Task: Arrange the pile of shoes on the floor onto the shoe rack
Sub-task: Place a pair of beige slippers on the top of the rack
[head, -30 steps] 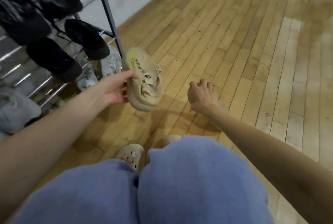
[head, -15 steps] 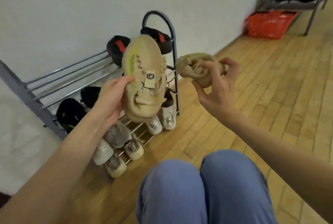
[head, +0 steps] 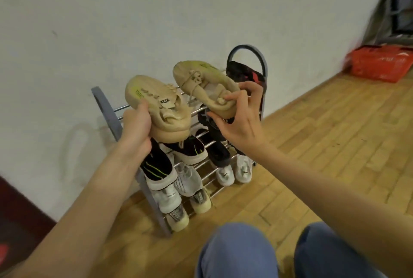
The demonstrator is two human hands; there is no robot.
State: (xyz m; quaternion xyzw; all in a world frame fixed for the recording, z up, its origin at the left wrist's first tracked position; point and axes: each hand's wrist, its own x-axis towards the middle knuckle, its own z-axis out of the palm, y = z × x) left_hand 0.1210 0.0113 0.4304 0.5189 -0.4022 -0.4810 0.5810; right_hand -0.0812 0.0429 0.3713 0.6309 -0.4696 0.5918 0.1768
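Observation:
I hold a pair of tan shoes in the air in front of the shoe rack (head: 105,107). My left hand (head: 136,127) grips the left tan shoe (head: 161,107) by its side, heel toward me. My right hand (head: 240,118) pinches the heel of the right tan shoe (head: 201,83), which tilts with its toe toward the wall. Both shoes hover level with the rack's top tier. The rack is grey with metal bars and stands against the white wall. Its lower tiers carry black shoes (head: 156,165) and white sneakers (head: 225,174); a black-and-red shoe (head: 248,74) lies on the top tier at the right.
A red basket (head: 380,63) sits on the wooden floor at the far right, beside a dark metal frame (head: 400,4). My knees in blue trousers (head: 237,253) fill the bottom of the view. A dark skirting strip (head: 20,217) runs along the wall at the lower left.
Both tan shoes have moved up and forward to the rack's top tier. My right hand has turned its shoe so the toe points at the wall. The view has swung nearer the rack.

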